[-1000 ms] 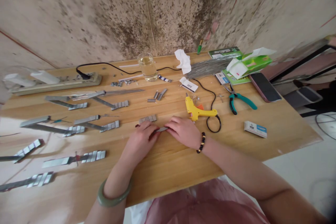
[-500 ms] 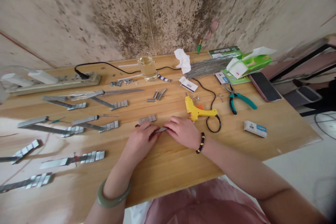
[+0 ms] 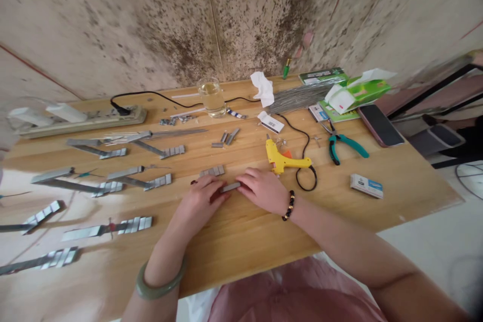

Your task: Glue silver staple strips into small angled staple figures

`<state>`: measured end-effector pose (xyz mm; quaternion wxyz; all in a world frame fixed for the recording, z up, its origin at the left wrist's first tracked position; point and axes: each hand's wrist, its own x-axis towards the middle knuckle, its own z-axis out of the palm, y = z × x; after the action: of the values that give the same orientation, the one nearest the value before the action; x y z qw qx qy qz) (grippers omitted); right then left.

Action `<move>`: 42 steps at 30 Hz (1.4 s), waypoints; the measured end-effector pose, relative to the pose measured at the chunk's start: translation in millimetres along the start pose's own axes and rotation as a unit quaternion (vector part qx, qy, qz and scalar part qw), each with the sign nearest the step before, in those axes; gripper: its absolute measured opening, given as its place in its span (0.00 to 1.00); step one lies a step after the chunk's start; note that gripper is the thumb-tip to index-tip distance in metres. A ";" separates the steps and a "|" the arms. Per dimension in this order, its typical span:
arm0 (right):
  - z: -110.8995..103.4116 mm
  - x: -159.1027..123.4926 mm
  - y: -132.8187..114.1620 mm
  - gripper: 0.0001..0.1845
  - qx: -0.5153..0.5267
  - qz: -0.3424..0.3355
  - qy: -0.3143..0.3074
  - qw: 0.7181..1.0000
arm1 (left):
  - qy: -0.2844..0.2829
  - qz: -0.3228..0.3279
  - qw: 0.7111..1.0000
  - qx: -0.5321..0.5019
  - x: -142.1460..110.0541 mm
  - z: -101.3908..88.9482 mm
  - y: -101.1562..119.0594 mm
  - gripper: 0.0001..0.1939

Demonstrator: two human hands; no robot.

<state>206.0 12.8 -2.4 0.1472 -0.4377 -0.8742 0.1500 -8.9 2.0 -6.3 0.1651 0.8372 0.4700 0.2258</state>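
Observation:
Between my two hands lies a short grey strip of staples (image 3: 230,187), low over the table. Its left end is pinched by the fingers of my left hand (image 3: 202,200). My right hand (image 3: 263,190) has its fingertips closed on the other end. Just behind my left fingers sits a row of joined grey staple strips (image 3: 212,170), partly covered by the hand. Several loose staple strips (image 3: 225,138) lie farther back on the wood. A yellow glue gun (image 3: 287,158) rests on its side behind my right hand.
Linked grey metal pieces (image 3: 132,181) spread over the left side. A glass of liquid (image 3: 212,98) stands at the back near a power strip (image 3: 83,123). Pliers (image 3: 345,145), a small box (image 3: 367,185), a phone (image 3: 381,125) and thin wires (image 3: 302,95) lie at right.
The strip of staples has turned a little between my fingers, so its broad face shows more. My left hand has shifted slightly left; my right hand has hardly moved.

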 end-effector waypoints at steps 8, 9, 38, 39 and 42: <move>-18.2 -1.9 3.5 0.13 0.053 -0.009 0.053 0.997 | -0.034 -0.040 0.999 -0.009 0.0 -9.2 -1.4 0.09; -23.3 -1.8 6.3 0.13 0.054 0.001 0.073 0.996 | -0.035 -0.041 0.998 -0.011 0.0 -9.0 -1.5 0.09; -54.0 -9.7 30.6 0.15 0.065 0.142 0.104 0.982 | 0.211 -0.231 0.808 -0.499 1.1 -12.6 -8.3 0.15; -51.4 -8.6 25.5 0.12 0.115 0.111 0.123 0.979 | 0.217 -0.234 0.791 -0.522 1.4 -13.3 -7.4 0.16; -45.0 -8.1 10.8 0.07 0.237 0.012 0.140 0.961 | 0.227 -0.240 0.753 -0.568 3.0 -16.9 -2.2 0.17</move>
<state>236.0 18.4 33.3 0.3659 -0.4170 -0.7790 0.2923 -18.1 6.7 7.6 0.5476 0.3727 0.4643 0.5879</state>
